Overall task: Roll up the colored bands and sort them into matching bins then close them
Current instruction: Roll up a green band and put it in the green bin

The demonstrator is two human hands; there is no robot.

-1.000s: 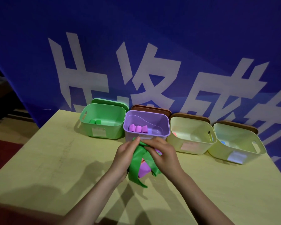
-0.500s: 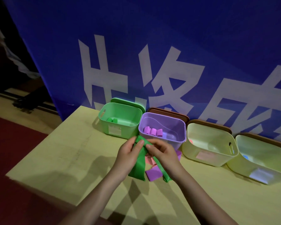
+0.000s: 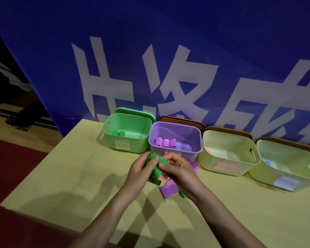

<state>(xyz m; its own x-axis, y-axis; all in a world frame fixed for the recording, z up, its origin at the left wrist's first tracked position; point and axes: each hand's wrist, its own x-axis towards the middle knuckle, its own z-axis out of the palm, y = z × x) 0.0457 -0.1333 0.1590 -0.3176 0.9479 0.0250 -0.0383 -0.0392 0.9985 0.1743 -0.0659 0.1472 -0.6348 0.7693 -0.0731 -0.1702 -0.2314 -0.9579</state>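
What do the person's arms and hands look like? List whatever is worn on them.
Nothing is worn. The left hand and right hand are bare: no gloves, rings, watch or bands show. Both forearms are bare as far as the frame's lower edge, with no sleeve in view.

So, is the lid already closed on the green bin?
No, the green bin stands open with two green rolls inside, and its lid leans behind it.

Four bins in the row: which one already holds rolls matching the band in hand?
The green bin, leftmost in the row; two green rolls lie inside, matching the green band both hands hold.
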